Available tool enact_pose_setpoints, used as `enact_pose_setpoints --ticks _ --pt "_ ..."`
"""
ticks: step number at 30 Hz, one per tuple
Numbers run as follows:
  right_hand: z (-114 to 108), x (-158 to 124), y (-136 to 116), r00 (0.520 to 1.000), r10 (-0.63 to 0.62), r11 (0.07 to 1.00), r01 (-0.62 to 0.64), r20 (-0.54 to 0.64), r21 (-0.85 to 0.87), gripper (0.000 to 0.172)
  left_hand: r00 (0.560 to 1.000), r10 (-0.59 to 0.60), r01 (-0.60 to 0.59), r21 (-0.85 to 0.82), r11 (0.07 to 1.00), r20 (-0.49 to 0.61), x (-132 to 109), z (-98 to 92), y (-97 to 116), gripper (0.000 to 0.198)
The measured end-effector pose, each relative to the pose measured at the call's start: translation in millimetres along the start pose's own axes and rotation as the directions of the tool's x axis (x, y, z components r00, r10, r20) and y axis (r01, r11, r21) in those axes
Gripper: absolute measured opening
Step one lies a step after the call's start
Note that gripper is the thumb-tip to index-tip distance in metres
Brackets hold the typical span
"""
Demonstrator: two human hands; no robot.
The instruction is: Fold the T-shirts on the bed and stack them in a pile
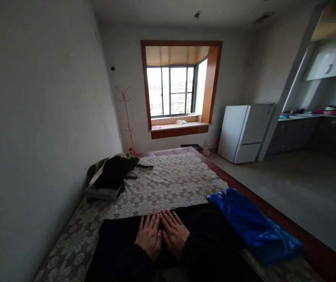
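Observation:
A black piece of clothing (117, 243) lies spread on the bed; its exact kind is hard to make out in the dark. My left hand (149, 236) rests flat on it near its far edge, fingers stretched out. Beside it, my right hand (175, 233) also lies flat with fingers spread, the two thumbs close together. Nothing is gripped by either hand. To the right, a blue garment (252, 223) with white marks lies against the black cloth. Dark sleeves cover both wrists.
The bed's patterned flower cover (170, 172) stretches ahead, bordered by a reddish wooden edge (273, 211). A pile of clothes (109, 176) sits by the left wall. Beyond stand a pink coat rack (126, 113), a window (176, 90) and a white fridge (244, 133).

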State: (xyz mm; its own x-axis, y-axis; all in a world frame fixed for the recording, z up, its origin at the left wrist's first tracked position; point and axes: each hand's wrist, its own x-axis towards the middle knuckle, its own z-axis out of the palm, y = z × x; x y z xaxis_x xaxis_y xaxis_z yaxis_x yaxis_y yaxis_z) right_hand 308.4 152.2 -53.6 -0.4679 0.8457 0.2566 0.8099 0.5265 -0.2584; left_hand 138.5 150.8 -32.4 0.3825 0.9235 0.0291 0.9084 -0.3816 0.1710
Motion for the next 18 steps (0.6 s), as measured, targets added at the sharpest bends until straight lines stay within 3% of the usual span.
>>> enact_pose_setpoints --ticks 10,18 --pt "-0.5 -0.1 -1.4 1.0 0.006 1.0 -0.006 0.012 -0.001 0.06 1.0 0.017 -0.017 -0.019 1.0 0.004 3.4 8.6 -6.6 0.063" --pt "-2.1 0.6 -0.9 0.999 0.013 1.0 -0.014 0.045 0.014 0.06 1.0 0.015 -0.015 -0.013 1.0 0.003 1.1 3.5 -3.2 0.063"
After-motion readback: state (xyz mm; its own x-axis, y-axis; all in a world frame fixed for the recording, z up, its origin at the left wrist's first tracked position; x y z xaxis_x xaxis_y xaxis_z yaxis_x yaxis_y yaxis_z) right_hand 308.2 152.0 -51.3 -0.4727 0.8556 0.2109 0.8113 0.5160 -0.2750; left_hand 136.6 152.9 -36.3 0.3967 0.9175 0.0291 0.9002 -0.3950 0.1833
